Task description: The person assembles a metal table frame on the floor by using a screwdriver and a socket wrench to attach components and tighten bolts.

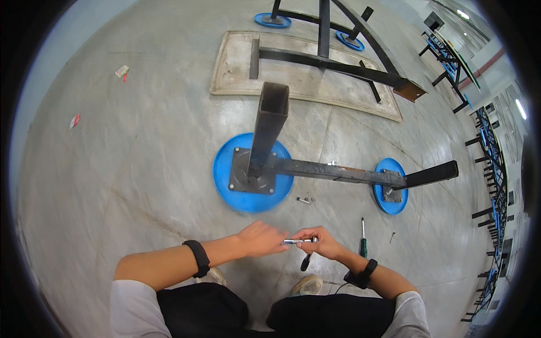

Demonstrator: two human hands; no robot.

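Above the floor between my knees, my left hand [260,239] and my right hand [323,242] meet, both closed on a ratchet wrench [305,262]. Its black handle hangs below my right fingers, which pinch the head. My left fingers grip the shiny socket end [290,241]. Just ahead lies a black steel seat frame [327,170] turned upside down, its plates bolted to a large blue round seat [222,194] and another blue seat [398,207] at right. Loose bolts and a nut [304,200] lie near the large seat.
A green-handled screwdriver [363,247] and a small bolt [392,237] lie on the floor to the right. Beyond the frame, a larger black frame [360,73] stands over a worn pale board [236,67]. Litter [75,120] lies at left; rows of assembled tables [496,186] line the right.
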